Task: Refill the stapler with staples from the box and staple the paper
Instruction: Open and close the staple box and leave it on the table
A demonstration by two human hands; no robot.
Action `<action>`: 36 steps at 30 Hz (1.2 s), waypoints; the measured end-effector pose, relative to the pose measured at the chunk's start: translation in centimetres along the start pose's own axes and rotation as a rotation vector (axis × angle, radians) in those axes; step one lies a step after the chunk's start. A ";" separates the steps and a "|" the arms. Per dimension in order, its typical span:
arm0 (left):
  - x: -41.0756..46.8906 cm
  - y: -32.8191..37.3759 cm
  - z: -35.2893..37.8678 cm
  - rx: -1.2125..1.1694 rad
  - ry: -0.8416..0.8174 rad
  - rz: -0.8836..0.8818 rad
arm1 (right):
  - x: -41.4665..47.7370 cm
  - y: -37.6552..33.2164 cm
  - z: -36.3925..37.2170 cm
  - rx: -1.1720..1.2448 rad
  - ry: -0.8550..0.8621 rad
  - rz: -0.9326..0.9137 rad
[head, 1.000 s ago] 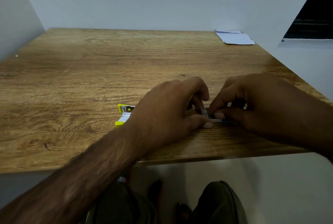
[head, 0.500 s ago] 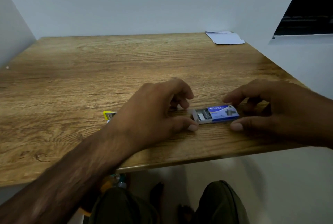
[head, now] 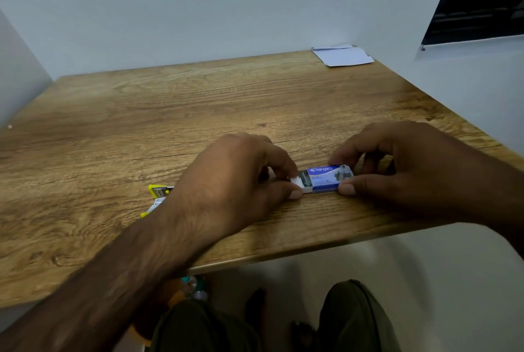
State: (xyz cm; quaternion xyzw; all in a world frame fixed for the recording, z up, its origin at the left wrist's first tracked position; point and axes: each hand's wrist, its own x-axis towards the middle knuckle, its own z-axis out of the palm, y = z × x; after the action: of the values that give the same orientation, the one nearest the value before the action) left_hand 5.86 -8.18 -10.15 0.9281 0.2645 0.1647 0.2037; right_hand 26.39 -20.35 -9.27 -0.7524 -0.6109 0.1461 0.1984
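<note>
Staple box (head: 329, 178) lies near the table (head: 119, 130) front edge. Right hand (head: 411, 170) pinches the blue sleeve to anchor it; left hand (head: 235, 181) grips the white tray end, likely sliding it. Stapler (head: 157, 196) waits just left; paper (head: 343, 56) far corner.

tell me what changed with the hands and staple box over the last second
The hands parted, uncovering the staple box. The right hand now pinches its sleeve; the left hand grips the white tray end, less exposed than half a second ago. The stapler and paper stayed put.
</note>
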 end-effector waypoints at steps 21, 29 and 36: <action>0.1 1.3 1.1 -0.056 0.062 -0.049 | 0.3 -1.1 0.7 0.003 0.022 0.019; -0.7 1.1 0.7 -0.048 0.040 -0.022 | 0.3 -1.7 0.6 -0.030 0.004 0.055; -2.9 -1.0 -2.2 -0.062 0.088 0.017 | 0.4 -1.9 0.4 -0.003 -0.041 0.037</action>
State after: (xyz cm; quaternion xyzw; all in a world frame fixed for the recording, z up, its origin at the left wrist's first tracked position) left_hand 2.19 -8.39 -9.31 0.9154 0.2603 0.2152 0.2190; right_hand 24.61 -19.61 -8.73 -0.7608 -0.6010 0.1642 0.1818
